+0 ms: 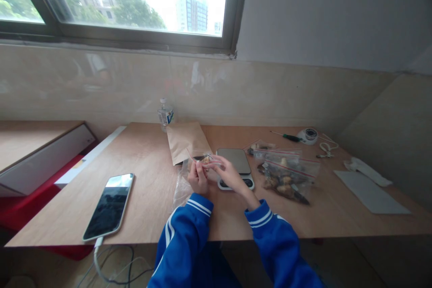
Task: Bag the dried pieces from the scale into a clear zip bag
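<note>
In the head view, a clear zip bag [205, 159] with a red seal line is held near its opening by both hands, and some brownish pieces show inside it. My left hand [198, 178] pinches the bag's edge on the left. From the right, my right hand [227, 173] has its fingers closed on the bag's top, partly hiding it. Under and beside my left hand lies crumpled clear plastic [182, 188]. Just behind the hands is a brown paper bag [185, 141]. A kitchen scale [233, 160] sits beside my right hand, its front partly covered by my wrist.
Several zip bags of brown, mushroom-like pieces [285, 184] lie right of the scale. A phone [110, 207] with a cable is at the left front edge. Behind stand a bottle [164, 113], a screwdriver [290, 137] and a white round device [308, 136]. A grey sheet [371, 192] lies far right.
</note>
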`<state>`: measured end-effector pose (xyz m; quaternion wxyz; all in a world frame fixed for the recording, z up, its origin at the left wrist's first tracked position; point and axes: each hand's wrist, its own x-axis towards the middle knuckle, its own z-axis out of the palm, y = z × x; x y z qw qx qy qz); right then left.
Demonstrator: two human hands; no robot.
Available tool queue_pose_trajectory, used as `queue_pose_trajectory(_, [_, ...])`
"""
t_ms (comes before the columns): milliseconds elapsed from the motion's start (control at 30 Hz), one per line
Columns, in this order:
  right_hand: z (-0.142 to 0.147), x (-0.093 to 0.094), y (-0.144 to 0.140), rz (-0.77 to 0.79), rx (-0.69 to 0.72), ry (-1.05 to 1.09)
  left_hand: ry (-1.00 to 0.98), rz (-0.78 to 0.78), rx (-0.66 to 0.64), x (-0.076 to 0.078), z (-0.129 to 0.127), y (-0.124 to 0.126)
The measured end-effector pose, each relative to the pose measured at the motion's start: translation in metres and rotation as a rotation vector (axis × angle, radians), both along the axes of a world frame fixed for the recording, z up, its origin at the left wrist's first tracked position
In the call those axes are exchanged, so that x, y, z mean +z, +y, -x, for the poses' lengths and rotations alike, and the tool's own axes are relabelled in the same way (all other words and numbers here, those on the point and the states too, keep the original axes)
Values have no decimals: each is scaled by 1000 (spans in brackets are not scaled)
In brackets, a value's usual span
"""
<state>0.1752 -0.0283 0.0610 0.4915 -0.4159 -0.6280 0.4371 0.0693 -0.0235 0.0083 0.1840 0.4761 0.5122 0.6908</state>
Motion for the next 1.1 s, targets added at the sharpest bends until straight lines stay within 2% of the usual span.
queue_pose_trajectory(100, [-15,14,0,-46,-134,71,-18,-55,-58,4,2,-3])
queue_pose_trajectory(133, [-24,19,0,-60,-235,124,-15,-68,-25,6,3,-3])
queue_pose_trajectory(233, [-54,32,-5,-146,-656,320,-1,-88,121,12,4,-3])
queue_pose_trajectory(267, [-60,36,-9,-182,-750,352,2,-93,139,13,5,-2])
queue_pose_trajectory(300, [-64,38,-12,-211,-772,342,4,-99,132,15,5,-2])
queue_pose_trajectory(333, [-64,40,-16,-229,-725,295,6,-105,108,16,4,-1])
queue_pose_trajectory(433, [-53,37,-24,-213,-462,116,-6,-95,7,19,4,0])
queue_pose_trajectory(667, [-33,16,-29,-131,-414,193,-153,-43,-245,15,3,-4])
queue_pose_trajectory(700, [-33,14,-31,-108,-379,187,-134,-31,-257,13,3,-4])
queue_pose_trajectory(800, [-30,8,-39,-42,-129,82,-64,12,-231,6,4,-4])
queue_pose_trajectory(833, [-30,6,-41,-35,-110,64,-52,24,-199,4,5,-3])
queue_pose_trajectory(967, [-31,-4,-44,-29,-441,187,-21,44,-62,2,7,1])
queue_pose_trajectory(1100, [-38,-13,-45,-5,-467,196,24,42,-48,6,6,0])
